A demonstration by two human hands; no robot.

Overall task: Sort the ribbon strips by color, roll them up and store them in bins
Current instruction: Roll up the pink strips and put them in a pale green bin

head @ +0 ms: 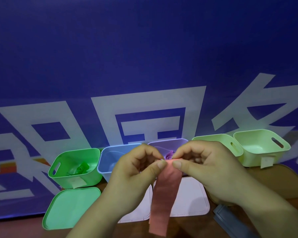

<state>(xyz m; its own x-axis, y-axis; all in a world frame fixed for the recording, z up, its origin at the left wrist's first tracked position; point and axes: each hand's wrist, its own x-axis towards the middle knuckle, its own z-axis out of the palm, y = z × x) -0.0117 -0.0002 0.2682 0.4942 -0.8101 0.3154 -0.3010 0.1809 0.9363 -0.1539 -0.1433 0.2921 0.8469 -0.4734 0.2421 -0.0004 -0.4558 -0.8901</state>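
blue banner (144,48), white characters | brown table (24,231) | green lid (72,208) lying flat

You're working in dim, blue-tinted light; the banner (144,48) darkens toward its far corners. Wide-angle distortion bends the edges, and the pink ribbon strip (163,194) looks soft.

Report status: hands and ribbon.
Left hand and right hand pinch top end of pink ribbon strip. Strip hangs mostly unrolled. Nothing in the way.

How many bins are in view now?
5: green bin far left, blue bin, purple bin middle, pale green bin, second pale green bin far right. Left hand and right hand partly cover two.
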